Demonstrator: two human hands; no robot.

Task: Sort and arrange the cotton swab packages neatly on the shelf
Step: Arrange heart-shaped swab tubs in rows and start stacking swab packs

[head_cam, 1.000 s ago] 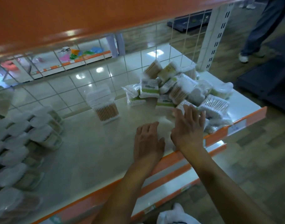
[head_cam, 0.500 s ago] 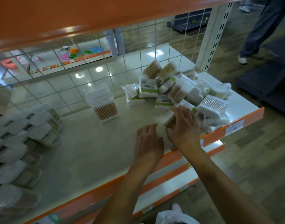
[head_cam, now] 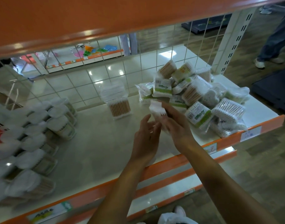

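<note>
On the shelf (head_cam: 98, 151), near its orange front edge (head_cam: 175, 160), both hands meet just left of the pile (head_cam: 201, 96). The right hand (head_cam: 175, 126) grips a white packet (head_cam: 156, 109), its fingers curled round the lower end so the packet sticks up and leans to the left, lifted off the shelf. The left hand (head_cam: 146, 138) is beside it with its fingers loosely spread and nearly straight, holding nothing; the fingertips come close to the packet, but I cannot tell if they touch it.

The pile is a loose heap of swab packets at the right end of the shelf, lying at all angles, some with green and white labels, some showing wooden sticks. One pack (head_cam: 119, 104) stands upright alone farther back, near the wire grid (head_cam: 90, 78), well apart from the pile. Along the left end, rows of tubs (head_cam: 33, 135) lie blurred, side by side.

An orange upper shelf (head_cam: 106, 16) crosses the top of the view. Price tags (head_cam: 250, 135) sit on the front edge. At far right a person's leg (head_cam: 276, 38) stands on the floor, and a white bag (head_cam: 174, 219) shows at the bottom.
</note>
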